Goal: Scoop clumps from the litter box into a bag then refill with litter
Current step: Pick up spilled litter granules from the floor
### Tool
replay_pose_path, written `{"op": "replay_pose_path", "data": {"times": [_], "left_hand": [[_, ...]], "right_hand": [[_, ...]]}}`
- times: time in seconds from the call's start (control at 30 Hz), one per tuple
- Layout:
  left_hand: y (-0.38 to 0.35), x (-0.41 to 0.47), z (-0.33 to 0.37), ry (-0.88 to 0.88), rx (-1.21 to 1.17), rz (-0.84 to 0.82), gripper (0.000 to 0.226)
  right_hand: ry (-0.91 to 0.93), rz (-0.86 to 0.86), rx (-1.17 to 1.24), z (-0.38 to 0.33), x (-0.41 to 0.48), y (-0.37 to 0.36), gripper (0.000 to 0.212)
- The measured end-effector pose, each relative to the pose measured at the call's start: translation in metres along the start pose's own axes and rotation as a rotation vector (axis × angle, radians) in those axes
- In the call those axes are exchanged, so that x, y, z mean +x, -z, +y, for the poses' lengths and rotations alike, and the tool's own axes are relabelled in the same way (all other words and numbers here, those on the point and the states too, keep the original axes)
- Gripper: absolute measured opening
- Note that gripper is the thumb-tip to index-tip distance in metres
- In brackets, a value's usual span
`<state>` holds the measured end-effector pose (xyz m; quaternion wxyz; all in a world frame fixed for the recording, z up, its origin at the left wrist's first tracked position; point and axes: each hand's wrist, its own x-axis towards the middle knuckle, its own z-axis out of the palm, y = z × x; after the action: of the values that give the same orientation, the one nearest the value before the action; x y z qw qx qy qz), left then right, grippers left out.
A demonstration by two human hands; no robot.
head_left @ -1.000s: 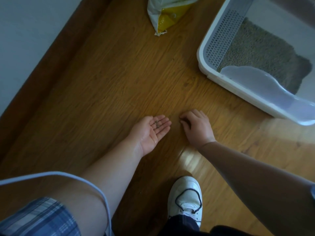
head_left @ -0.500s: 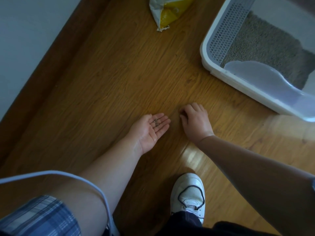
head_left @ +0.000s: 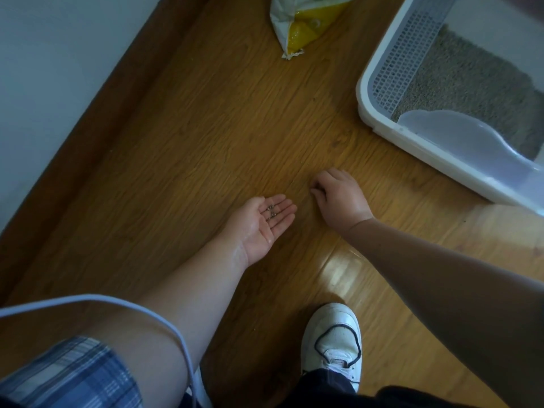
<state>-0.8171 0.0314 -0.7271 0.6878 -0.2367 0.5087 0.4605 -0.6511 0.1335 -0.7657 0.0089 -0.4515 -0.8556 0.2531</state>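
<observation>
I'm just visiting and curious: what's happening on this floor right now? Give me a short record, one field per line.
Setting: wooden floor beside a white wall
Left hand: open, palm up, low over the floor
In the palm: a few small dark litter bits
Right hand: knuckles up, fingers curled down at the floor; anything pinched is hidden
Litter box: white, at upper right, grey litter inside
Litter bag: white and yellow, lying at the top edge
Shoe: white, near the bottom
</observation>
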Motion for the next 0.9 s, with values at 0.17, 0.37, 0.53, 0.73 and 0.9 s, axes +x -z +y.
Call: {"op": "replay_pose_path", "data": {"times": [0.17,0.37,0.53,0.73,0.9], "left_hand": [[-0.001,0.001,0.000,0.005,-0.010,-0.008,0.038],[-0.001,0.000,-0.001,0.007,0.001,-0.014,0.038],[-0.001,0.003,-0.003,-0.001,-0.022,-0.014,0.041],[-0.002,0.002,-0.005,-0.006,-0.020,-0.034,0.040],[0.000,0.002,-0.003,0.011,-0.006,-0.042,0.041]], "right_hand": [[0.095,0.015,-0.028,-0.001,0.001,0.000,0.010],[0.136,0.025,-0.097,-0.005,0.003,-0.002,0.007],[0.150,0.046,0.178,-0.038,-0.011,0.006,0.008],[0.150,0.063,0.274,-0.032,-0.026,0.005,0.021],[-0.226,0.109,0.031,0.013,-0.020,0.016,0.038]]}}
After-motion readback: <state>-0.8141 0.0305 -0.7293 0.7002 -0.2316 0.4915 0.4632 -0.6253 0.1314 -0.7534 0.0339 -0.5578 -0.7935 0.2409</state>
